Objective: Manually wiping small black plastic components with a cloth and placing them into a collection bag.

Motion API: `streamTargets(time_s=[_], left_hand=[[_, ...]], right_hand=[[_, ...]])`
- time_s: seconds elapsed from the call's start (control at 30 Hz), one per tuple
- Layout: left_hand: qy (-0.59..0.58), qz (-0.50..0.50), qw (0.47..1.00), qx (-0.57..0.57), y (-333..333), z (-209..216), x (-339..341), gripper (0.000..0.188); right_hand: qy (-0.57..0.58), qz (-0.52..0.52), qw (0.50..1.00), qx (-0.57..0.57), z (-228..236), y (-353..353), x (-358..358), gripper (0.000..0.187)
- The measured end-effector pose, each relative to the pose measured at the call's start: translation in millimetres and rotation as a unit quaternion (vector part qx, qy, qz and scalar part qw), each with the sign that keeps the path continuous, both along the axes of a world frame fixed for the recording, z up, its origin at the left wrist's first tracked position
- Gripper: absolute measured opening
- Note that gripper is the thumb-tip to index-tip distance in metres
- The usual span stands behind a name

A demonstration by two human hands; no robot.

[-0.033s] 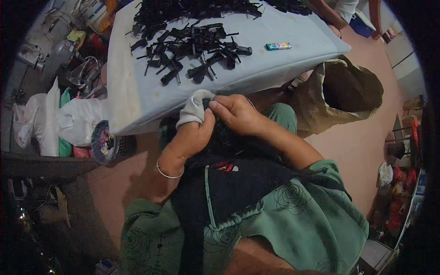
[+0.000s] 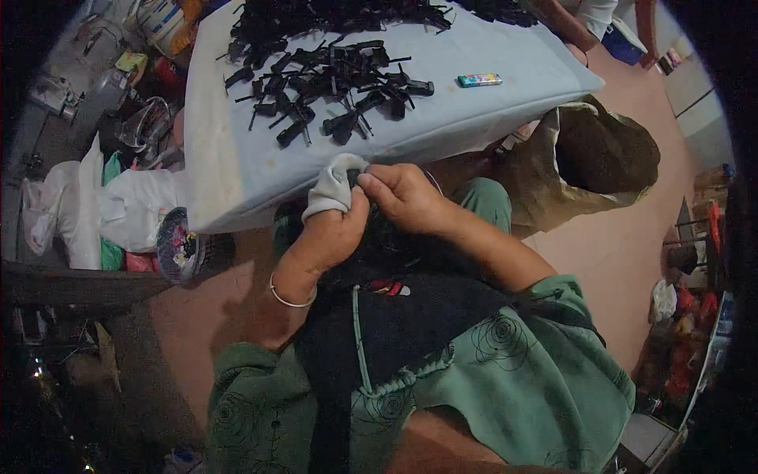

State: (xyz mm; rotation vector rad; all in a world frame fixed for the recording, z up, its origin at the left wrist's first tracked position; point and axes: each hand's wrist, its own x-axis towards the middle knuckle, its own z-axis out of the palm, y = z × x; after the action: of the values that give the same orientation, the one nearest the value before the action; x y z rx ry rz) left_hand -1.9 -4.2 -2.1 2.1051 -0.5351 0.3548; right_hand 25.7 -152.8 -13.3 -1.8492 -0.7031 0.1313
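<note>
My left hand (image 2: 335, 233) is closed, its fingers wrapped in a pale grey cloth (image 2: 332, 189). Against it, my right hand (image 2: 410, 196) is closed in a pinch, thumb and fingertips pressed together. Between the two hands shows a small dark part (image 2: 355, 177), mostly hidden by the fingers and the cloth. Beyond my hands, on the white-covered table (image 2: 442, 114), lies a loose pile of small black plastic parts (image 2: 339, 79) with thin stems sticking out. A larger heap of similar black parts (image 2: 332, 16) covers the far edge.
A small colourful packet (image 2: 479, 80) lies on the table's right side. Right of the table, a big brown sack (image 2: 568, 170) stands open. Plastic bags (image 2: 142, 209) and a mesh basket (image 2: 180, 245) sit at the left. Another person's arm (image 2: 567, 24) shows at the far right.
</note>
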Motion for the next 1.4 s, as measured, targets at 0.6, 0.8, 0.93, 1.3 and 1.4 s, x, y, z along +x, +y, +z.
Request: streamTargets(time_s=[0.6,0.8,0.93,1.3,1.4], left_hand=[[0.047,0.046,0.997,0.030,16,-35,11,0.023],[0.229,0.078,0.958,-0.153,10,-28,12,0.023],[0.033,0.105,0.988,-0.112,12,-36,24,0.029],[0.020,0.078,0.992,-0.093,3,-15,67,0.029],[-0.089,0.083,0.991,-0.057,-2,-8,75,0.030]], right_hand=[[-0.198,-0.231,0.919,-0.252,-3,12,67,0.024],[-0.189,-0.257,0.930,-0.181,-5,7,67,0.017],[-0.155,-0.255,0.947,-0.116,-7,6,64,0.016],[-0.193,-0.212,0.954,-0.088,-17,12,68,0.019],[-0.196,-0.232,0.952,-0.033,-17,14,65,0.019]])
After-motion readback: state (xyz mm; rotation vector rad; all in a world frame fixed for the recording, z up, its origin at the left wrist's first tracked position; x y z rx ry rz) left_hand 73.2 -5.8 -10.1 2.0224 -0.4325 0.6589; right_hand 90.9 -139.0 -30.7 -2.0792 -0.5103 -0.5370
